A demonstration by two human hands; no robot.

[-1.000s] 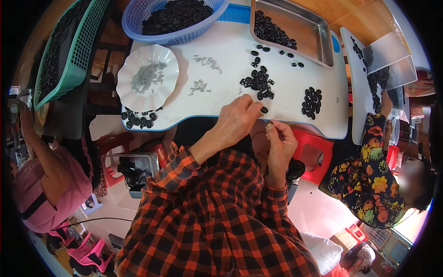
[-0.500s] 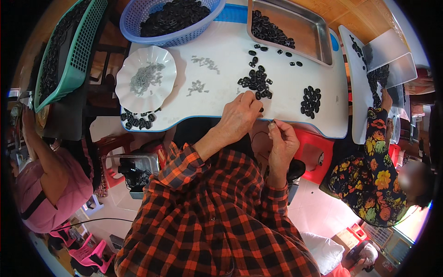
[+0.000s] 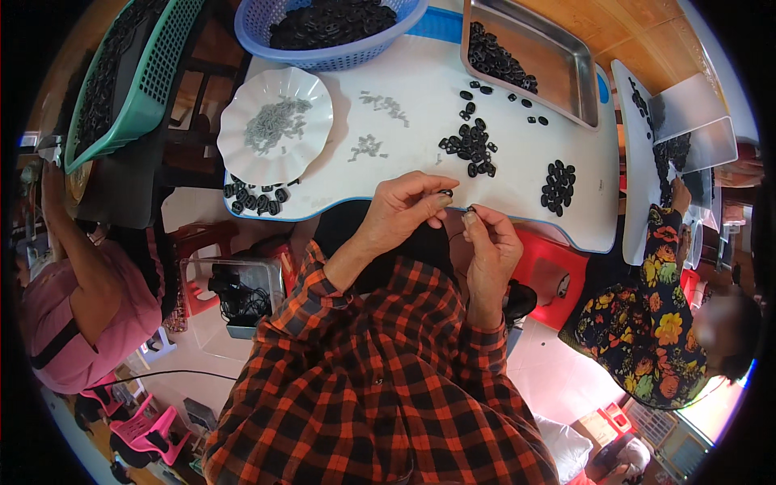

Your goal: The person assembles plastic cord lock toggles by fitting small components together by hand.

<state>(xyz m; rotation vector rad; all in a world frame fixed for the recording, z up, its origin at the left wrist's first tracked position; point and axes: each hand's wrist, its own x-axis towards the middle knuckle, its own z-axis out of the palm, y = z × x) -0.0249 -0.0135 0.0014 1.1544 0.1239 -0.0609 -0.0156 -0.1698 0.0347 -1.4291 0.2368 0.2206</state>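
So the left hand [image 3: 411, 208] is coming in palm-down at a slant, wrist bending a little, fingers mostly closing, with thumb and forefinger pinching a small black piece [image 3: 447, 193] right at the near edge of the white desk [image 3: 517, 182]. The right hand [image 3: 491, 242] is standing more upright just beside it, its other fingers curling in, thumb and forefinger pinching a tiny dark bit [image 3: 471, 209] I can't identify. The tips are nearly meeting but staying apart. One pile of black pieces [image 3: 470, 147] is lying just past the hands, and another pile [image 3: 558, 187] is sitting toward the near right corner. A wavy white plate [image 3: 234, 125] of clear bits is resting by the left edge. As for brands or labels, any lettering on the pieces is coming out too small to read.
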